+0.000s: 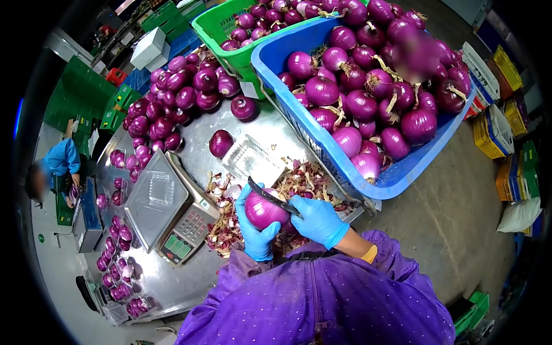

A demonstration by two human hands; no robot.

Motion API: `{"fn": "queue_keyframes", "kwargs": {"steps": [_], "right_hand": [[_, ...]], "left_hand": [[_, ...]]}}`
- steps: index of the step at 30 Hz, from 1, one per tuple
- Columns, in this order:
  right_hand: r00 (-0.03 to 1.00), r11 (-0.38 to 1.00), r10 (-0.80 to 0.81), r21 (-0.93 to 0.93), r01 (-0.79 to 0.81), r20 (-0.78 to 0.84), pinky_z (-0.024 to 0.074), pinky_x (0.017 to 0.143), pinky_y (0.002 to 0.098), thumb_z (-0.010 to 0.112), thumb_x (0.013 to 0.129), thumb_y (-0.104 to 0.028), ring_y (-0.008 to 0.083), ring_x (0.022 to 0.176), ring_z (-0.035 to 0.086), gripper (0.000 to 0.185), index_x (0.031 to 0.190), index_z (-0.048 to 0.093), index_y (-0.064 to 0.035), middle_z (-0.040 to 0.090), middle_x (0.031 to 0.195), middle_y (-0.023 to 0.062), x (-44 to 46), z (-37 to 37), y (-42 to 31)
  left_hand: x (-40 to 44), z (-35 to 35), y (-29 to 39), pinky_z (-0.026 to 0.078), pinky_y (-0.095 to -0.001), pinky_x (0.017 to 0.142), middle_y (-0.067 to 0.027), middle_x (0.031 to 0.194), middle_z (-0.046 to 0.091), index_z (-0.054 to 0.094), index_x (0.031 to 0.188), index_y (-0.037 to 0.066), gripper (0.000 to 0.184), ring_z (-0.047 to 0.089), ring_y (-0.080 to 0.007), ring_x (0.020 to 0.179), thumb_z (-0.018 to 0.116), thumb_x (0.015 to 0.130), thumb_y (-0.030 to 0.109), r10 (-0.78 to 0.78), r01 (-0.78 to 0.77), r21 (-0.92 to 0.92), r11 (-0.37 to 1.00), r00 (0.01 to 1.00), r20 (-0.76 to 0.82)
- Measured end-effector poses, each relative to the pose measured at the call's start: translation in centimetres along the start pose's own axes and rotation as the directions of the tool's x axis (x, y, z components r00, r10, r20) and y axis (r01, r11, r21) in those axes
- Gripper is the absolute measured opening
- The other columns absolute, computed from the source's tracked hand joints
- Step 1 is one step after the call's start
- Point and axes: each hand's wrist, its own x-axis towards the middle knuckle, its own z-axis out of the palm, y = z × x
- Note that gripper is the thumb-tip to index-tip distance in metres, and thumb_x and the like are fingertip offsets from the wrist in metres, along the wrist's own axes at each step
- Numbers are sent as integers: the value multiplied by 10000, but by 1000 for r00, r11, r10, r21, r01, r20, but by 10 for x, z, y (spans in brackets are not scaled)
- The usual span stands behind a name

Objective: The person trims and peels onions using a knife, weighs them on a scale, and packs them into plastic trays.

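Observation:
A large red onion [265,210] sits in my gloved left hand [253,238], whose fingers wrap its left side. My right hand [323,221], also in a blue glove, grips a knife [270,197] with a dark curved blade. That blade lies across the top of the onion, touching or very close to it. Beneath both hands, dry onion skins [305,181] are heaped on the metal table [201,282]. Just beyond the onion is a clear plastic tray [253,160]. A single red onion [221,144] rests to the left of that tray.
A blue crate [368,187] full of red onions stands at the right, with a green crate [221,34] behind it. Left of my hands is a weighing scale [184,224]. Loose onions [184,98] pile up at the back. Packed trays [121,276] line the left, near another person [60,161].

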Motion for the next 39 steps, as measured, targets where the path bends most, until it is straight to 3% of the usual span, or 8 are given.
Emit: {"fn": "queue_keyframes", "kwargs": {"steps": [7, 13, 23, 26, 28, 31, 35, 39], "right_hand": [[997, 993, -29, 113, 36, -67, 483, 578, 465, 581, 805, -131, 397, 677, 614, 139, 919, 547, -59, 612, 737, 188, -5, 17, 27], [933, 893, 342, 270, -360, 113, 507, 625, 422, 579, 867, -169, 373, 710, 646, 137, 933, 591, -49, 635, 766, 216, -40, 19, 70], [986, 855, -153, 491, 167, -69, 433, 965, 330, 739, 806, -247, 236, 1123, 554, 671, 1376, 422, -86, 529, 1267, 158, 12, -12, -1], [902, 386, 164, 816, -431, 399, 511, 718, 270, 731, 824, -236, 129, 829, 625, 593, 1307, 476, -4, 625, 1046, 78, 13, -29, -5], [875, 189, 74, 855, -484, 479, 375, 372, 280, 673, 862, -367, 114, 392, 469, 467, 1147, 584, -7, 590, 671, 41, 15, -13, 1], [761, -122, -64, 752, -648, 646, 381, 387, 276, 665, 860, -408, 133, 399, 485, 393, 952, 621, -28, 549, 597, 52, 19, 11, -4], [985, 823, 168, 545, -162, 39, 436, 458, 292, 619, 901, -220, 188, 542, 589, 224, 1024, 599, -35, 622, 715, 87, 24, 3, -9], [992, 985, -102, 132, 110, -71, 505, 591, 419, 626, 823, -178, 338, 685, 629, 144, 942, 579, -112, 628, 794, 128, 9, 2, -17]], "left_hand": [[0, 2, 4, 488, -366, 940, -142, 1278, 465, 309, 1369, 40, 1000, 533, -251, 1113, 872, 568, 245, -57, 56, -91, 994, 998, -11], [4, -3, 16, 477, -396, 952, -151, 1250, 497, 312, 1385, 41, 1027, 536, -271, 1114, 849, 567, 353, 3, -16, -113, 993, 993, -115], [-2, -13, 24, 506, -403, 903, -141, 1302, 493, 348, 1367, 56, 558, 553, -257, 1123, 477, 957, 412, -438, 471, -372, 800, 882, 176], [-9, -44, 36, 471, -363, 953, -141, 1280, 486, 296, 1388, 64, 787, 512, -249, 1177, 704, 806, 401, -457, 424, 207, 882, 877, 152], [-5, -39, 38, 438, -386, 1003, -143, 1306, 466, 245, 1429, 69, 946, 475, -269, 1226, 808, 704, 295, -252, 218, 167, 962, 942, 222], [-1, -33, 37, 421, -381, 1018, -125, 1300, 488, 243, 1444, 45, 1071, 494, -251, 1207, 856, 596, 269, -256, 301, -132, 945, 926, 278], [-3, -29, 18, 442, -373, 984, -112, 1246, 527, 294, 1411, 24, 1039, 534, -243, 1143, 845, 574, 299, -200, 193, -290, 937, 980, 7], [0, -23, 16, 479, -364, 921, -98, 1158, 543, 364, 1332, 39, 920, 567, -227, 1045, 838, 588, 299, -172, 145, -233, 962, 980, -101]]}}
